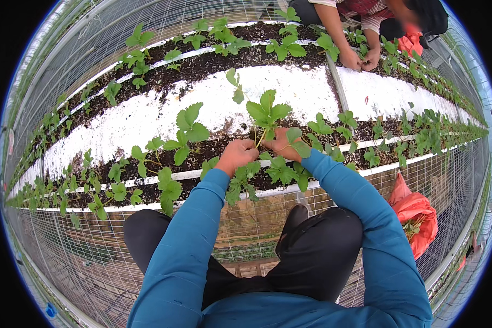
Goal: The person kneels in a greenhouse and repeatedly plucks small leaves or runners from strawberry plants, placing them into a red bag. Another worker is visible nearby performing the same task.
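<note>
A strawberry plant [267,111] with broad green leaves stands in the dark soil before me, its stems rising between my two hands. My left hand [238,156] has thumb and forefinger pinched low at the plant, where a thin stem runs down to the fingertips. Close by on the other side, my right hand [282,145] has its fingers around the base of the stems. A leaf [301,148] hangs over the back of that hand and partly covers it. The fingertips and the plant's crown are largely hidden.
White sheeting [289,88] lies between the planted strips, crossed by a grey bar [337,88]. Across the bed, a co-worker's hands [360,61] are at other plants. A red bag [417,217] holding plant cuttings sits right of my knee on wire mesh [447,188].
</note>
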{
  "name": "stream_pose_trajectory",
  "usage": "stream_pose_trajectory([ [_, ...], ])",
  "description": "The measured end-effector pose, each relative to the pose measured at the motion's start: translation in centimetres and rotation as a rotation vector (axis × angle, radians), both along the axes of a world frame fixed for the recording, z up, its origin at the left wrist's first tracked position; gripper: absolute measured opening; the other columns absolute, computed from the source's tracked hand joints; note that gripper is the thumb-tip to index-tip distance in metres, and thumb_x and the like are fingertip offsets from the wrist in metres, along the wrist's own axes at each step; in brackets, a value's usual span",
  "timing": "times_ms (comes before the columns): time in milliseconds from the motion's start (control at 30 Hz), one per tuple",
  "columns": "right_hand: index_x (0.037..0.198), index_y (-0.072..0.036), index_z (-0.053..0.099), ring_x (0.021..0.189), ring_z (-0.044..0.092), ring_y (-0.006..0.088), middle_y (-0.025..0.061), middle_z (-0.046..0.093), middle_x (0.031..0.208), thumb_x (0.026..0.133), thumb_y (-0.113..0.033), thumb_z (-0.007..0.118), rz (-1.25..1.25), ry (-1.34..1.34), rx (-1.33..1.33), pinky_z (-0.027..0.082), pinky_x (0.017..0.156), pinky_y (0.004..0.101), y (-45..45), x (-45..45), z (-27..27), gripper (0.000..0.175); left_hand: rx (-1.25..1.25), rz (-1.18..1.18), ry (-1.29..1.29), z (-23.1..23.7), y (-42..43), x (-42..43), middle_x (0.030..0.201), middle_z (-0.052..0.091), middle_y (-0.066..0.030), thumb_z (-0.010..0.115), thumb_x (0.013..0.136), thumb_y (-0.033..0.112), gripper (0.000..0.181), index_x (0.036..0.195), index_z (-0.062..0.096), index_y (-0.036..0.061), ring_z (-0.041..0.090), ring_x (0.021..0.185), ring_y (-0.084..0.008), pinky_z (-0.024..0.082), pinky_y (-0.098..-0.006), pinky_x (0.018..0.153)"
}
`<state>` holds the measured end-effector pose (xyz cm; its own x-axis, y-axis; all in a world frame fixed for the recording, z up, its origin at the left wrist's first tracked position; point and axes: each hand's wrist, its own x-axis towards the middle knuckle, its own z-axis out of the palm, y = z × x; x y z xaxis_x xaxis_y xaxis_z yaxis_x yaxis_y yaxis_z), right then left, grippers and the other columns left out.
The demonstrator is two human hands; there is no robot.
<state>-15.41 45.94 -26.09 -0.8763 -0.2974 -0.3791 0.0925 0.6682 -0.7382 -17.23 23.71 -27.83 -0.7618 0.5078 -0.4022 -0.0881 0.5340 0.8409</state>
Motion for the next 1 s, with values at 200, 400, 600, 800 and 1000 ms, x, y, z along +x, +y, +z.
stream_pose_trajectory([
  [200,0.106,-0.002,0.067,0.079,0.062,0.0325,0.0192,0.067,0.088,0.097,-0.041,0.061,-0.039,-0.05,-0.046,0.048,0.073,0.0492,0.0,0.3,0.8,0.041,-0.237,0.111,0.319,0.8,1.9,2.4,0.082,0.069,-0.0175,0.073,0.082,0.022,0.019,0.087,0.066,0.0048,0.066,0.076,-0.0358,0.051,-0.0476,0.066],
  [400,0.106,-0.003,0.068,0.083,0.063,0.0378,0.0207,0.069,0.091,0.096,-0.038,0.063,-0.007,-0.049,-0.021,0.048,0.077,0.0518,-0.1,0.2,1.8,0.037,-0.501,-0.015,0.482,1.4,2.9,3.4,0.1,0.068,-0.0152,0.083,0.076,0.028,0.036,0.097,0.063,0.0074,0.069,0.092,-0.0393,0.057,-0.0501,0.075],
  [600,0.101,-0.003,0.069,0.08,0.063,0.043,0.0232,0.067,0.084,0.094,-0.044,0.066,0.005,0.17,0.006,0.05,0.075,0.0522,0.4,0.1,-1.2,0.042,-0.654,-0.034,0.572,1.5,4.0,3.6,0.095,0.066,-0.0136,0.085,0.074,0.03,0.038,0.097,0.064,0.0082,0.071,0.084,-0.036,0.058,-0.0483,0.071],
  [800,0.099,-0.002,0.069,0.081,0.063,0.0444,0.0245,0.066,0.084,0.091,-0.047,0.068,0.001,0.065,-0.008,0.05,0.074,0.0531,0.3,-0.1,-0.3,0.046,-0.739,-0.092,0.631,1.5,3.7,3.0,0.091,0.067,-0.0116,0.083,0.075,0.032,0.034,0.095,0.067,0.0091,0.071,0.08,-0.0334,0.057,-0.0462,0.066],
  [1000,0.103,-0.002,0.068,0.082,0.065,0.043,0.0249,0.069,0.088,0.09,-0.043,0.069,-0.025,-0.062,0.005,0.051,0.076,0.0536,0.4,-0.2,0.0,0.044,-0.743,-0.31,0.498,3.1,3.8,1.5,0.092,0.068,-0.0133,0.081,0.077,0.03,0.031,0.094,0.067,0.0085,0.071,0.08,-0.0344,0.056,-0.0468,0.067],
])
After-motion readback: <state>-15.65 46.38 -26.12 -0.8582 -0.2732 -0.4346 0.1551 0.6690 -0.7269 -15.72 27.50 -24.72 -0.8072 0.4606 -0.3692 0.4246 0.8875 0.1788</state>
